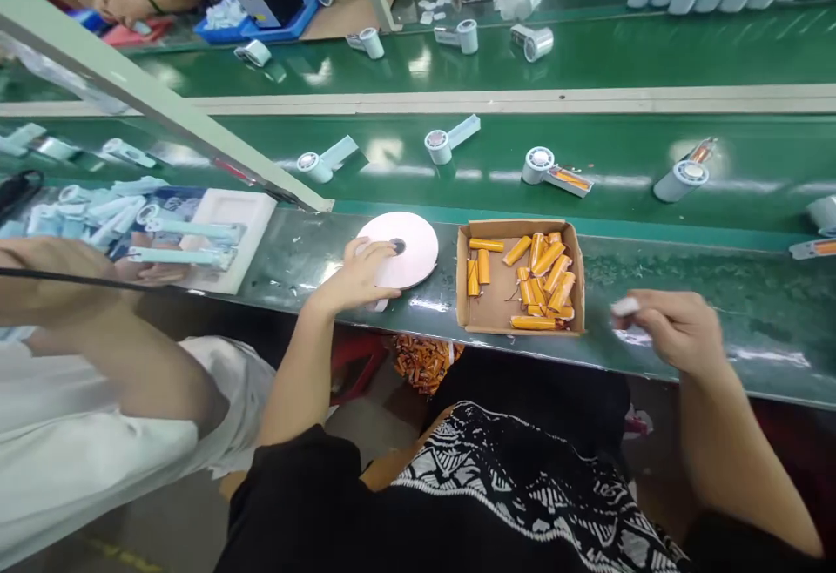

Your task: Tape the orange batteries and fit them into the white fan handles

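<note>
A white roll of tape (413,246) with a dark core lies flat on the bench edge. My left hand (349,281) grips its near left side, fingers over the top and thumb along the near rim. Out to the right, my right hand (683,329) is closed, pinching a small white piece (625,306) between thumb and fingers, above the bench. Its exact kind is too blurred to tell. Between my hands stands a shallow cardboard box (462,316) holding several orange-wrapped battery cells (547,258) with thin wires.
Pale blue fan housings (439,146) lie along the green conveyor (392,181); some contain orange cells. A slanted metal post (196,124) rises on the left. A co-worker's arm (124,338) reaches beside a white foam tray (252,238). Below the bench are more orange cells (424,364).
</note>
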The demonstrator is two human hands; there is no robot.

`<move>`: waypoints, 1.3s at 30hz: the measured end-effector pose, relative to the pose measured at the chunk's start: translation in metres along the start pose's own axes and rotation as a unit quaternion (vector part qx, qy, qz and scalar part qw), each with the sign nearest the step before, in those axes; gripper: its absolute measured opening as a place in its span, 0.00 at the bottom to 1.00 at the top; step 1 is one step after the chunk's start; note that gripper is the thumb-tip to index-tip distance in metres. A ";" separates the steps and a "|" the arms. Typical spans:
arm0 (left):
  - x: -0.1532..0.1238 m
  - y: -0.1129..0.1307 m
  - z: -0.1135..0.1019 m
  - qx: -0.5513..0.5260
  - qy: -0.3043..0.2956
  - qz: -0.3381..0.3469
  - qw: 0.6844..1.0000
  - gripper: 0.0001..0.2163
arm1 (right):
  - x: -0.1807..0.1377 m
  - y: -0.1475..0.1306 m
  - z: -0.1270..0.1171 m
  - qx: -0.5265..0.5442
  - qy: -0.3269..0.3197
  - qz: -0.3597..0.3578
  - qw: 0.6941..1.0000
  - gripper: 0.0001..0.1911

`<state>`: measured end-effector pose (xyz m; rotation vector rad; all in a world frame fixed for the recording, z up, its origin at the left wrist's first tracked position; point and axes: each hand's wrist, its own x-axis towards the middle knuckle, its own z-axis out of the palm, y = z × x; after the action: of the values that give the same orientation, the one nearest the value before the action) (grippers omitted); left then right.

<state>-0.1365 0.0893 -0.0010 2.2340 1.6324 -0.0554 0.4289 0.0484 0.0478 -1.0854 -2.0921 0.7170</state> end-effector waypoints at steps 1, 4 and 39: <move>-0.001 0.003 -0.004 0.003 0.004 -0.002 1.000 0.39 | 0.000 -0.009 0.006 0.021 -0.006 -0.015 1.000 0.22; -0.007 0.011 -0.017 0.018 0.005 -0.028 0.999 0.40 | 0.016 -0.034 0.034 0.080 -0.061 -0.059 0.993 0.23; -0.021 0.013 -0.029 0.044 -0.150 -0.025 0.987 0.41 | 0.013 -0.031 0.079 0.066 -0.089 -0.003 0.994 0.24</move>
<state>-0.1365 0.0761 0.0344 2.1235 1.5456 -0.4637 0.3485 0.0308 0.0238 -0.9729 -2.1598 0.9668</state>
